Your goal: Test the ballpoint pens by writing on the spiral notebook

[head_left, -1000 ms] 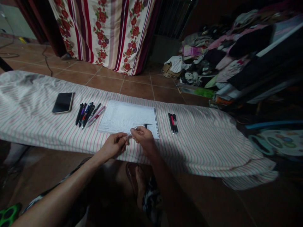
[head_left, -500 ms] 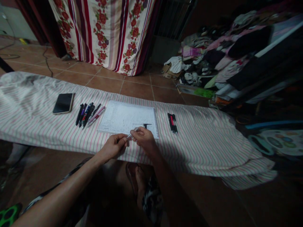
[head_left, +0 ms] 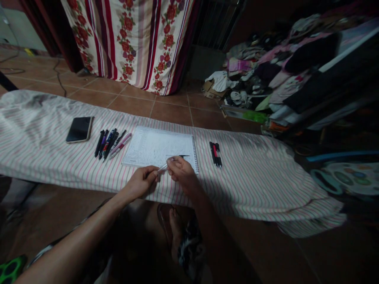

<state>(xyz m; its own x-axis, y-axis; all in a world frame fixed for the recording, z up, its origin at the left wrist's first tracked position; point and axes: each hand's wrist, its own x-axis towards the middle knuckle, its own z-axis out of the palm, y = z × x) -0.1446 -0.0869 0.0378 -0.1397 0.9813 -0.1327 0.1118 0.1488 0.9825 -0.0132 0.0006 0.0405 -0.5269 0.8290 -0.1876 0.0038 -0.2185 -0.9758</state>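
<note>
Both hands meet at the near edge of a striped cloth-covered board (head_left: pixel 254 177). My left hand (head_left: pixel 142 180) pinches one end of a slim clear pen (head_left: pixel 163 167), and my right hand (head_left: pixel 182 171) pinches the other end beside it. They sit just in front of an open spiral notebook (head_left: pixel 161 148) with faint writing. A small dark piece (head_left: pixel 184 156) lies on the page just beyond my right hand. A row of several pens (head_left: pixel 111 142) lies left of the notebook. Two pens, red and black (head_left: pixel 216 154), lie to its right.
A dark smartphone (head_left: pixel 79 129) rests on the cloth at the left. Behind the board is tiled floor and a floral striped curtain (head_left: pixel 133 39). A heap of clothes (head_left: pixel 275 67) fills the right. My sandalled foot (head_left: pixel 171 225) shows under the board.
My right hand has shifted slightly up and forward along the pen toward the notebook. The left hand has stayed nearly still.
</note>
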